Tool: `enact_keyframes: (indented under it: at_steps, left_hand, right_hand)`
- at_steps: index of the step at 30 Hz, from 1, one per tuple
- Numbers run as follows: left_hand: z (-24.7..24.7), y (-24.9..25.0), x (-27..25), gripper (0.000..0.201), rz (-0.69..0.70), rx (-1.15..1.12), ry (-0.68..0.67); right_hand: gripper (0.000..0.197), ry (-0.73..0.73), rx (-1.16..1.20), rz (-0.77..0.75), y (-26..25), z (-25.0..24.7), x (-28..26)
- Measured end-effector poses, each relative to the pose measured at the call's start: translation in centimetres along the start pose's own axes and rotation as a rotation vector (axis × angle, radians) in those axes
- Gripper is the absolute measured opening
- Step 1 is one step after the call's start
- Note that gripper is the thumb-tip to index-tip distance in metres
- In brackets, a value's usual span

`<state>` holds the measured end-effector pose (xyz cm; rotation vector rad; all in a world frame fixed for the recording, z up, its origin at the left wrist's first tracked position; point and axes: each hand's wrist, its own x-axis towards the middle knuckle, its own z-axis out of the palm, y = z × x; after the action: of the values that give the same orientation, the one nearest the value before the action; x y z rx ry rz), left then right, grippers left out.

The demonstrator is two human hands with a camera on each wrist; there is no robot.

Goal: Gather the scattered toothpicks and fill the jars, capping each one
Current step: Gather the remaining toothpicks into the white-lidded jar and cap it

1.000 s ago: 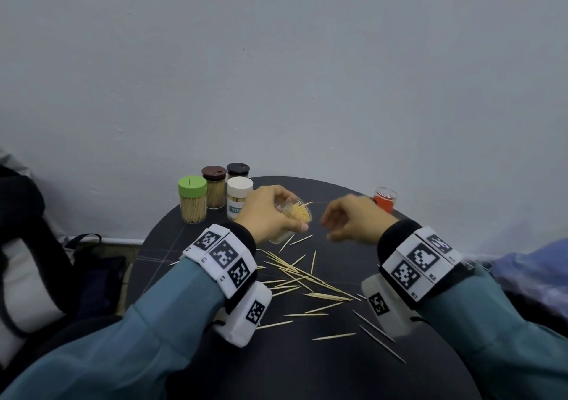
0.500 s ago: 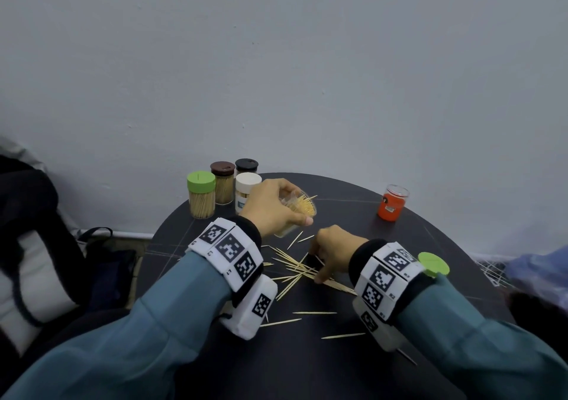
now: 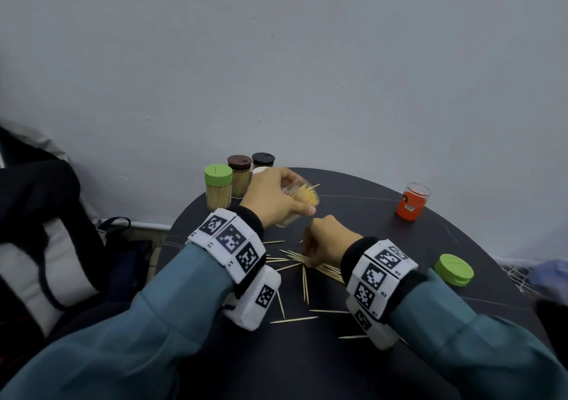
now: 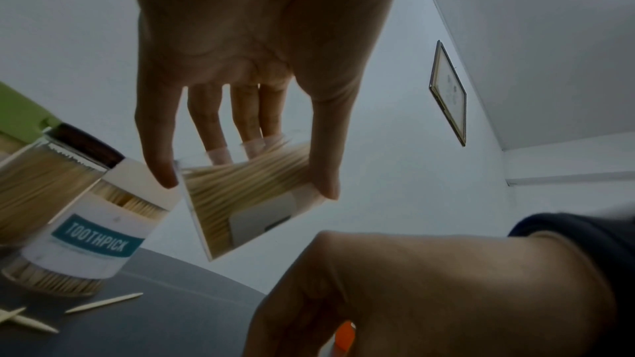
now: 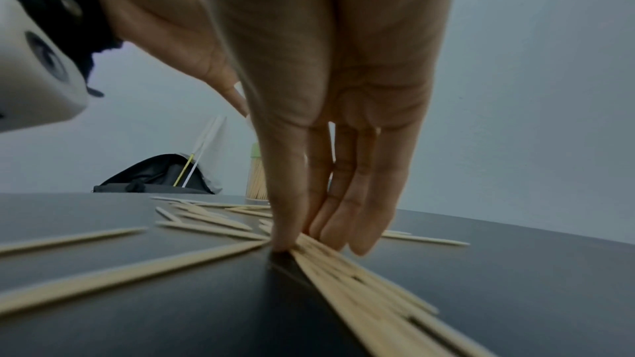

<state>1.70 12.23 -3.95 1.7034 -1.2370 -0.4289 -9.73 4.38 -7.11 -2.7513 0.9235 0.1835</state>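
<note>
The round black table (image 3: 353, 369) fills the lower half of the head view, its far edge against a pale wall (image 3: 276, 61). Off its 9 o'clock side sits a dark bag (image 3: 46, 230).

At about 11 o'clock on the table stand the capped jars: a green-lidded jar (image 3: 218, 191) packed with toothpicks, a brown-lidded jar (image 3: 239, 174) just behind it, a black-lidded jar (image 3: 263, 160) beside that, and a white jar labelled TOOTHPICK (image 4: 85, 238), mostly hidden behind the left hand in the head view. At 2 o'clock stands an open orange jar (image 3: 412, 201), and at 3 o'clock lies a loose green lid (image 3: 454, 269).

The left hand (image 3: 276, 198) is raised over the table near 12 o'clock, thumb and fingers curled round a clear uncapped jar (image 4: 247, 200), tilted and mostly full of toothpicks.

The right hand (image 3: 325, 240) is down at the table's centre. Its fingers (image 5: 347, 211) are pressed together with the thumb, their tips bearing on a bundle of scattered toothpicks (image 5: 361, 281) and pinching at it against the tabletop. More toothpicks (image 3: 292, 319) lie fanned out from the centre toward 6 and 9 o'clock.
</note>
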Motion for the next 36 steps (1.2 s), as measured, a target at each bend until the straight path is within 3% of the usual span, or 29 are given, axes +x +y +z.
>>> enact_keyframes:
  at_steps: [5, 18, 21, 26, 36]
  left_hand:
    - [0.4, 0.2, 0.1, 0.057, -0.002, 0.006, -0.005]
    - [1.6, 0.5, 0.3, 0.056, 0.001, 0.06, -0.043]
    - [1.6, 0.6, 0.2, 0.056, -0.001, 0.073, -0.051]
    - [1.7, 0.6, 0.1, 0.057, -0.003, 0.07, -0.06]
    - [2.0, 0.7, -0.2, 0.057, 0.012, 0.087, -0.086]
  right_hand:
    - [0.011, 0.034, -0.03, 0.016, 0.7, 0.3, -0.4]
    - [0.015, -0.031, 0.0, 0.063, 3.7, -0.9, -3.3]
    - [0.025, -0.097, 0.021, 0.082, 4.0, -1.1, -4.3]
    - [0.064, -0.206, -0.112, 0.134, 3.4, -0.5, -5.9]
    - [0.022, -0.119, -0.071, 0.131, 3.9, 0.2, -5.8]
